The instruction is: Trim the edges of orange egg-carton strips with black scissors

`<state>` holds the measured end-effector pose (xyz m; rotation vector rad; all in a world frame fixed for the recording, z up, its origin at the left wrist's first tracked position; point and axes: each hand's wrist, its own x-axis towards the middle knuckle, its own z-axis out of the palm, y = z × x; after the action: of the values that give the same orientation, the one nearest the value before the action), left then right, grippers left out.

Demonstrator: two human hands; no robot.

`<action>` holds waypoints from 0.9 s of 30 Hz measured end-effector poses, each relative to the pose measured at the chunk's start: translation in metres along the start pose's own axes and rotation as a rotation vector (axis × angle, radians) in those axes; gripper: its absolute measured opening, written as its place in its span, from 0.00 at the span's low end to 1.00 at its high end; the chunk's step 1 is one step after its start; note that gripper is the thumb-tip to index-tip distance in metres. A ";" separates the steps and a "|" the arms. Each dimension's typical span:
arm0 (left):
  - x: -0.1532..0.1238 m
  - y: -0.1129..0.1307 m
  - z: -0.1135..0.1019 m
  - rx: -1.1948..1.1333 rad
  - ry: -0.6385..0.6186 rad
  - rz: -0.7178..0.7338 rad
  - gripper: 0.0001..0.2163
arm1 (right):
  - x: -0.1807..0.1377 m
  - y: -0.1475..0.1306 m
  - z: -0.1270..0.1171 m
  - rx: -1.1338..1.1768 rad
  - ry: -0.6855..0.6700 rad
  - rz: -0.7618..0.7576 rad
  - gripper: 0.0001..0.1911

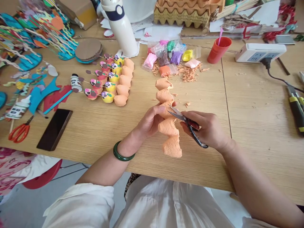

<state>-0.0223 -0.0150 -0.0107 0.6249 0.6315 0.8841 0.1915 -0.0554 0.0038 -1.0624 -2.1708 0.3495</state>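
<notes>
My left hand is closed around the middle of an orange strip of egg carton cups, held above the table with its ragged edge facing right. In my right hand is a pair of black-handled scissors, its blades parted and lying at the ragged rim of a middle cup. Orange shavings lie beyond the strip, with a few crumbs beside it. To the left stand rows of carton cups, including plain orange cups and decorated yellow cups.
Bagged coloured clay, a red cup and a white bottle are at the back. A power strip and pliers lie right. Leftward are a phone, orange-handled scissors and a glue bottle.
</notes>
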 end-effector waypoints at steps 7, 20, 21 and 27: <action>-0.003 0.001 0.006 0.000 -0.100 0.052 0.21 | 0.000 0.006 0.001 -0.230 0.087 -0.076 0.11; -0.002 0.000 0.003 0.070 -0.112 0.080 0.20 | -0.002 0.012 -0.001 -0.268 0.074 -0.150 0.13; -0.002 0.000 0.003 0.071 -0.097 0.083 0.20 | -0.002 0.012 -0.002 -0.289 0.080 -0.158 0.13; -0.001 -0.001 0.005 0.051 -0.031 0.096 0.23 | -0.001 0.010 -0.002 -0.416 0.115 -0.198 0.12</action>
<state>-0.0186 -0.0181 -0.0079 0.7187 0.6011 0.9486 0.1987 -0.0500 0.0000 -1.0399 -2.2718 -0.2593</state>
